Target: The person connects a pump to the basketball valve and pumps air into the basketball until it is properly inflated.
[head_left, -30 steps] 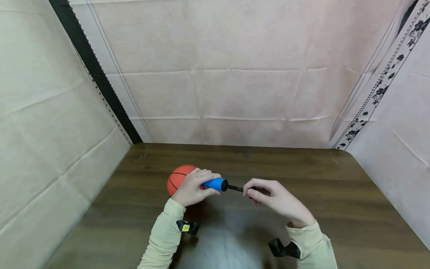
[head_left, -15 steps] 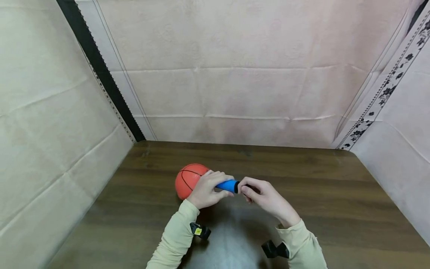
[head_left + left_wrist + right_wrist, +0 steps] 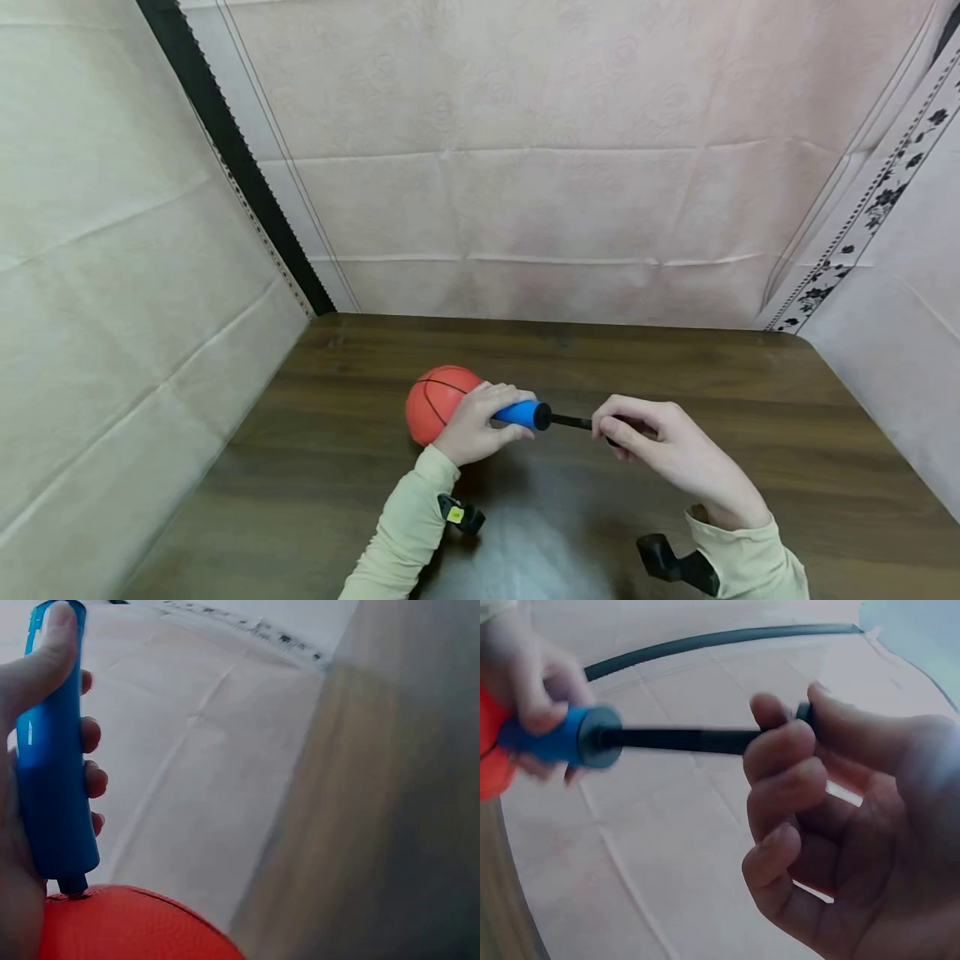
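A blue hand pump (image 3: 52, 772) lies roughly level, its nozzle end meeting a small orange-red basketball (image 3: 437, 403). My left hand (image 3: 480, 423) grips the pump's barrel, thumb along one side and fingers round the other, close against the ball. The pump's black rod (image 3: 682, 740) sticks out of the barrel's black cap towards the right. At the rod's far end, my right hand (image 3: 660, 437) pinches the black handle between thumb and fingers; most of that handle is hidden by the fingers.
Beneath the hands is a brown wood-grain table (image 3: 360, 500). Pale cloth walls (image 3: 525, 208) stand behind it and on both sides. Each forearm wears a black wrist camera (image 3: 461, 514) over a light green sleeve.
My right hand pushed the rod into the barrel half a second ago and has since drawn it out to the right again. Ball, pump and left hand appear further right in the head view.
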Action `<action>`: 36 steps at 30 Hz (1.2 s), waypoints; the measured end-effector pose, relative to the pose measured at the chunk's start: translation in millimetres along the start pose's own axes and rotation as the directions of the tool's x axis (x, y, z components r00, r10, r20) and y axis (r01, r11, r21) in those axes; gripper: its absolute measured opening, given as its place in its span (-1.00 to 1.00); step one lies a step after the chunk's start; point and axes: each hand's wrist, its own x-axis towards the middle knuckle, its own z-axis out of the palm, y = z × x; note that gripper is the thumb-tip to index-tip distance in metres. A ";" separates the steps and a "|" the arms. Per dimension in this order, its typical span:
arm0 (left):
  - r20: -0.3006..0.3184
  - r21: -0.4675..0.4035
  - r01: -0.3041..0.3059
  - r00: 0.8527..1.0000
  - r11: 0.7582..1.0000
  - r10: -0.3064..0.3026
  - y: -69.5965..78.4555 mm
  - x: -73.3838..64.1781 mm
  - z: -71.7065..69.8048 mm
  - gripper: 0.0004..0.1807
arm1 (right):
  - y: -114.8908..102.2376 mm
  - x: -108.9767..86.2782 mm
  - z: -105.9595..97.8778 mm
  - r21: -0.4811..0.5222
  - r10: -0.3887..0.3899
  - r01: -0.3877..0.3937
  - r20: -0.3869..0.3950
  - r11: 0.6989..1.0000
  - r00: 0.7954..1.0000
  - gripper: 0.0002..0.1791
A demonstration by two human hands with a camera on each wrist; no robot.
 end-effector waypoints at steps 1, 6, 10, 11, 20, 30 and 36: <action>0.005 -0.029 0.012 1.000 1.000 -0.012 1.1 1.1 3.9 -0.54 | -0.9 0.1 1.0 -0.004 -0.012 0.012 0.000 1.000 1.000 -0.83; 0.030 -0.170 0.089 0.996 0.981 -0.085 4.8 2.4 22.7 -0.56 | 6.1 11.4 18.7 -0.005 0.004 -0.004 0.027 1.000 1.000 -0.79; 0.075 -0.263 0.143 0.989 0.954 -0.128 7.2 1.0 32.6 -0.57 | 18.9 22.1 32.7 0.006 0.069 -0.070 0.073 0.998 0.995 -0.75; 0.083 -0.266 0.141 0.989 0.954 -0.123 7.8 1.1 32.9 -0.57 | 21.0 22.9 33.6 0.006 0.073 -0.074 0.086 0.997 0.994 -0.74; 0.034 -0.134 -0.008 0.999 0.991 0.013 -0.7 2.3 13.9 -0.56 | 10.1 6.4 11.0 0.017 0.054 -0.056 0.101 0.998 0.993 -0.84; 0.014 -0.041 -0.011 1.000 0.999 0.012 -2.5 4.8 13.5 -0.55 | 21.4 23.0 34.6 0.088 0.074 -0.078 0.042 0.993 0.996 -0.78; 0.003 -0.041 -0.060 0.998 0.997 0.060 -5.8 -1.1 6.5 -0.56 | 20.6 24.1 37.4 0.052 0.108 -0.113 0.085 0.992 0.991 -0.80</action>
